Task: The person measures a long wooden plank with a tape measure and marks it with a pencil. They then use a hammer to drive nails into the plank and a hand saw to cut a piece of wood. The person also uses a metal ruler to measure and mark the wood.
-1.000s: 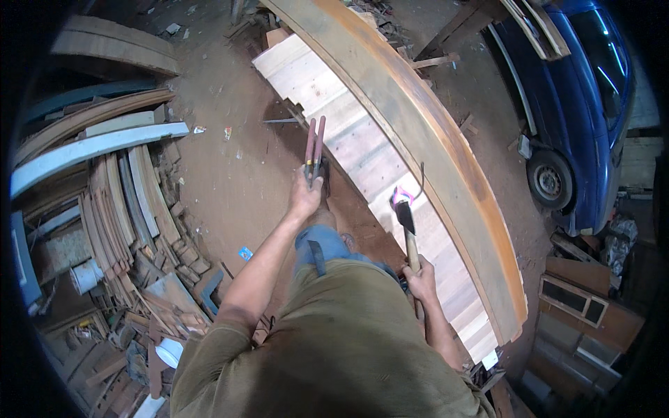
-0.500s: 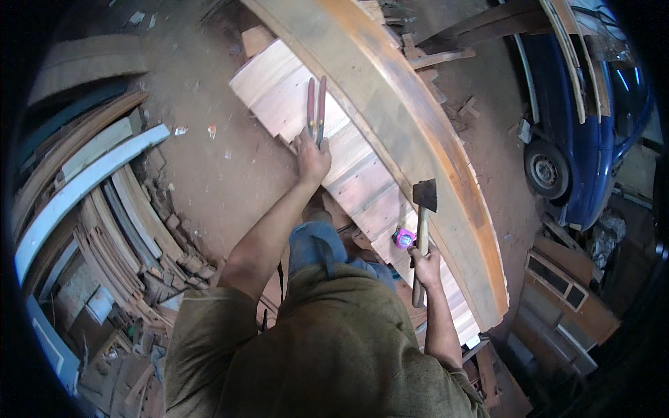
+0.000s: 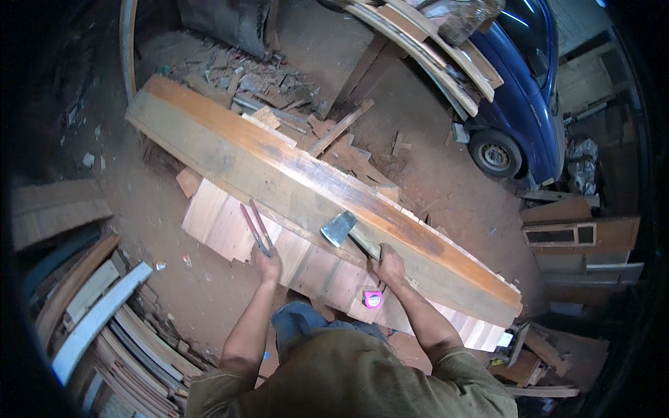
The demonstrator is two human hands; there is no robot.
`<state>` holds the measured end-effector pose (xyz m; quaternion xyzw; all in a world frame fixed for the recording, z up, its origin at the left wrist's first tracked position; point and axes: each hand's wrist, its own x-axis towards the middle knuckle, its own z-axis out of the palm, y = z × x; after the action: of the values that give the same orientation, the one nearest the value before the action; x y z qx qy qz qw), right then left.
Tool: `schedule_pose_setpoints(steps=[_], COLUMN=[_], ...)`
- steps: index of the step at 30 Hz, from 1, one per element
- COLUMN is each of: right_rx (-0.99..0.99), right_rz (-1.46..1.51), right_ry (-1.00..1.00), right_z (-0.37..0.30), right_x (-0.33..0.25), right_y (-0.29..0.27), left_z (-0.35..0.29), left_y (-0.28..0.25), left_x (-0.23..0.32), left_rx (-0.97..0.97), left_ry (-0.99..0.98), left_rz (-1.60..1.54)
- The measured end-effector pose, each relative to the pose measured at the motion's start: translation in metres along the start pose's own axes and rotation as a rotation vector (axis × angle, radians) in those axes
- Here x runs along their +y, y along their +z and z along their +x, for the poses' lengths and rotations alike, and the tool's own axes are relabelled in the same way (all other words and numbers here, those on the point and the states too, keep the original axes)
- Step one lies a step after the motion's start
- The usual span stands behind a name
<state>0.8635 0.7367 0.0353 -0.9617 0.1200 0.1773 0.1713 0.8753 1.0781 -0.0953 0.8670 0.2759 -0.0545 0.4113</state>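
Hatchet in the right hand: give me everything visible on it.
The hatchet has a grey, dull metal head, wedge-shaped, with its wider edge pointing down-left in the picture. A pale wooden handle runs from the head down-right into the right hand, whose fingers wrap the handle well below the head. The head lies over the near edge of the long curved wooden beam; whether it rests on the wood or hovers above it cannot be told. Nothing else touches it.

left hand (image 3: 267, 262): grips pincers (image 3: 256, 227) | right hand (image 3: 389, 265): grips hatchet (image 3: 339, 228) over beam (image 3: 293, 182)
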Motion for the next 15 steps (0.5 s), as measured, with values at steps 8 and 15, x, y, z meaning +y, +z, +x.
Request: schedule_pose_setpoints(steps=[8, 15], right_rx=[0.062, 0.219], right_rz=[-0.056, 0.206], right_ry=[-0.156, -0.082], right_z=[0.022, 0.025], right_x=[0.049, 0.037], right_y=[0.023, -0.013], left_z=[-0.026, -0.152], left_y=[-0.117, -0.243], left_x=[0.258, 0.463], left_rx=[-0.494, -1.135], left_ry=[0.341, 0.667], left_rz=[-0.618, -1.535])
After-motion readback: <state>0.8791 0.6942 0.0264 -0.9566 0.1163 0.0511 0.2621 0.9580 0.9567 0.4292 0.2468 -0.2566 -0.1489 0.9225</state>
